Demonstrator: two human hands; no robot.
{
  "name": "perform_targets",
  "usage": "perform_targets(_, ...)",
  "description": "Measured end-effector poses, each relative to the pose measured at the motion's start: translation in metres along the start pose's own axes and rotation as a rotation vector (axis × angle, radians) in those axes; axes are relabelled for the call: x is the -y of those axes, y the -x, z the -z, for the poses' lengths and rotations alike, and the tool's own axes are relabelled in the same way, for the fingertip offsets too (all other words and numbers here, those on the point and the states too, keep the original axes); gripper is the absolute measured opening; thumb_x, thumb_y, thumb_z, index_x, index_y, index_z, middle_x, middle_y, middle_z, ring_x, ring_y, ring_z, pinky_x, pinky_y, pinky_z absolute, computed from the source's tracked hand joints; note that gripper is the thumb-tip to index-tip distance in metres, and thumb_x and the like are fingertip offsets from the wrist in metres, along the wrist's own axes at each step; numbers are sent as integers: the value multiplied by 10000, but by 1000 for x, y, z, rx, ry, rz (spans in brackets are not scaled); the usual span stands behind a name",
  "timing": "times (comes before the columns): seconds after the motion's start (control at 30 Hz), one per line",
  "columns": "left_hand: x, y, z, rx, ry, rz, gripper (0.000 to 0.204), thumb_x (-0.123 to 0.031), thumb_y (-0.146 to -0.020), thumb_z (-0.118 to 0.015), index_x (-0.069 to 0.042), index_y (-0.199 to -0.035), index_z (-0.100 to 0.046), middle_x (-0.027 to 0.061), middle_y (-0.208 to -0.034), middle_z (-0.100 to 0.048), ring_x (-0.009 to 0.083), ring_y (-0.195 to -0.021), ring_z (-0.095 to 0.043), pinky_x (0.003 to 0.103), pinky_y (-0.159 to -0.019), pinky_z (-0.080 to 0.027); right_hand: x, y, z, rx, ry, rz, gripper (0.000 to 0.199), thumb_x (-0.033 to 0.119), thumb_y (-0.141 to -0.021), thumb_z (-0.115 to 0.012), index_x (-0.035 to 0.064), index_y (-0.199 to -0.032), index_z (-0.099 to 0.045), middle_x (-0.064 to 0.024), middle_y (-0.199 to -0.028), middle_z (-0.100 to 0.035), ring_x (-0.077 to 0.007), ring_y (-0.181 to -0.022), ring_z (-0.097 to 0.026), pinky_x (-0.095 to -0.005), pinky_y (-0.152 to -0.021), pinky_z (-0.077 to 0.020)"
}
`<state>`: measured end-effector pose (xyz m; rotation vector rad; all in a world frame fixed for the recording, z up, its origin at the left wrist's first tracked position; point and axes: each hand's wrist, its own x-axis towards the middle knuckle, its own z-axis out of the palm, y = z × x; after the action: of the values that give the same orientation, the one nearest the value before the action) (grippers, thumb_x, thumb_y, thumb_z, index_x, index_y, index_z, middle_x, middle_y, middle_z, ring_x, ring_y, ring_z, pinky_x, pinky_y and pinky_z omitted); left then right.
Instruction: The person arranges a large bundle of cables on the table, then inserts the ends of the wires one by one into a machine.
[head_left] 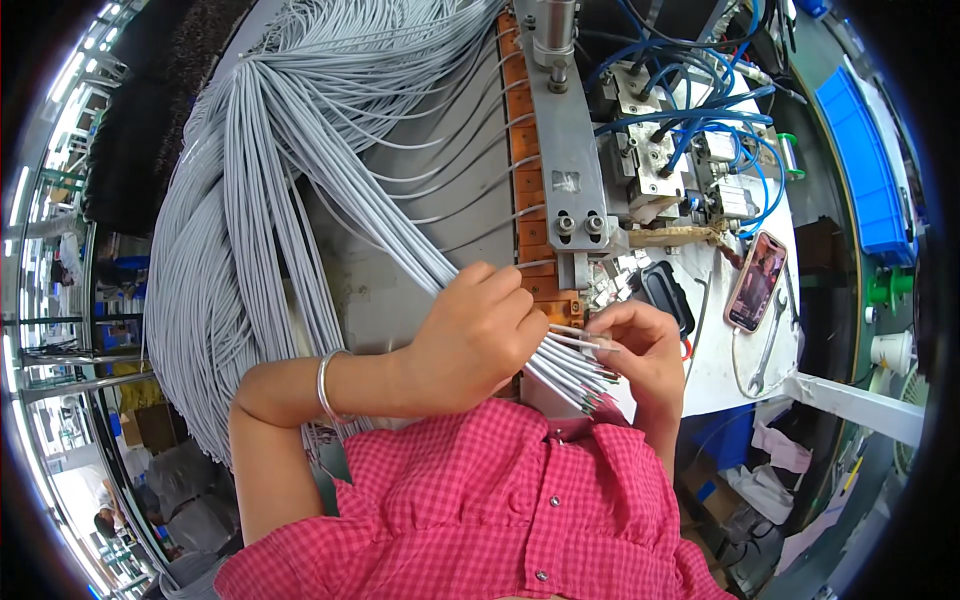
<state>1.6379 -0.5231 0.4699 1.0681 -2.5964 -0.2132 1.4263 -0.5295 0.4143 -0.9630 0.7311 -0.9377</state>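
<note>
My left hand (482, 325) is closed round a bundle of grey cables (400, 250), whose cut ends fan out past my fist toward the lower right. At those ends, my right hand (640, 350) pinches one or two cables between thumb and fingers. White sheathing and small coloured tips show on the cable ends (570, 375). Just beyond my hands stands a metal fixture (565, 150) edged by an orange-brown block strip (530, 190). Single grey cables run into that strip at intervals. The bundle joins a large mass of grey cables (200, 250) at the left.
Blue air hoses (690, 120) loop over metal valve blocks (645, 150) at the far right. A phone (757, 282), a wrench (768, 345) and a black tray (668, 295) lie on the white bench top (715, 375). Blue bins (865, 165) stand beyond it.
</note>
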Motion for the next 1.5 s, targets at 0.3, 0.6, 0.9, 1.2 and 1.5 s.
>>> perform_targets(0.3,3,0,-12,-47,49,-56,209,-55,-548,-565,-15,-752,-539,66,-680,-451,228,-710,-463,339,-642,-364,-9,-3,6,-125,-2,-97,78,16,-772,-650,-17,-778,-580,-40,-662,-590,-46,-512,-488,-169,-457,-369)
perform_targets(0.6,1,0,-7,-55,-2,9,154,-93,-600,-573,-27,-730,-525,58,-669,-447,212,-707,-464,336,-677,-372,-13,-11,4,-216,160,-202,139,125,-864,-581,27,-776,-537,14,-615,-531,-16,-471,-413,-168,-400,-295)
perform_targets(0.9,2,2,-17,-8,-57,-30,137,-92,-605,-566,-34,-717,-513,54,-648,-430,210,-679,-451,337,-668,-371,-13,-8,6,-132,213,-229,163,172,-890,-535,50,-784,-510,43,-587,-454,-3,-462,-342,-170,-388,-225)
perform_targets(1.2,-1,3,-11,3,-38,-20,172,-102,-620,-564,-14,-767,-546,54,-659,-444,211,-679,-451,335,-648,-374,-9,-9,7,-113,201,-274,143,139,-880,-544,45,-776,-515,68,-583,-440,5,-472,-334,-167,-407,-228)
perform_targets(1.5,1,0,-7,-19,-53,8,236,-99,-627,-561,7,-838,-575,61,-670,-454,205,-665,-459,319,-604,-365,-8,-2,-2,-264,223,-18,85,24,-806,-618,-10,-877,-586,15,-643,-555,-8,-516,-431,-153,-445,-289)
